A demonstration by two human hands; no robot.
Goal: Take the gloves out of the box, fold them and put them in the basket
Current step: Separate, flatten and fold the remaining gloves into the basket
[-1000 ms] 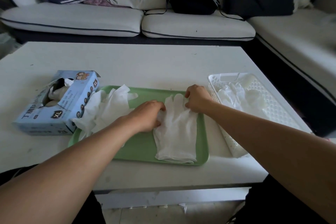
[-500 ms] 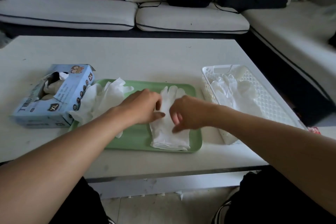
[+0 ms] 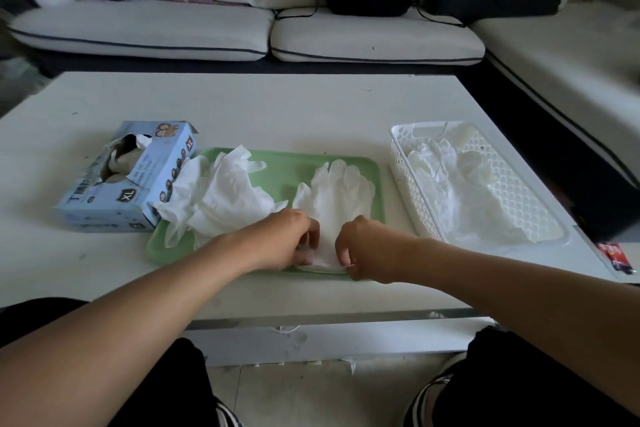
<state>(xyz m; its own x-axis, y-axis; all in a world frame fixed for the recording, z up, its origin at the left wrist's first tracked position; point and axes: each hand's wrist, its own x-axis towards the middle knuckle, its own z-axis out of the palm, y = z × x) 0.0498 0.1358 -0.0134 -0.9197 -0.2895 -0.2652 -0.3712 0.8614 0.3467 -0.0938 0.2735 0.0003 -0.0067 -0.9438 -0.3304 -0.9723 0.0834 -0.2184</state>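
Gloves (image 3: 334, 194) lie flat at the green tray's (image 3: 287, 166) right end, cuffs at its near edge. Left hand (image 3: 287, 241) and right hand (image 3: 363, 246), fingers curled, pinch the cuffs. White basket (image 3: 401, 163) sits beside the tray.

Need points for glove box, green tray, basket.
glove box (image 3: 130, 196), head view, on its blue front face by the XL label.
green tray (image 3: 287, 172), head view, on bare surface between the gloves.
basket (image 3: 403, 163), head view, on its left wall.

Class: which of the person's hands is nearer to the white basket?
Right. The right hand lies on the tray side just beside the white basket; the left hand sits farther away, beyond the right one.
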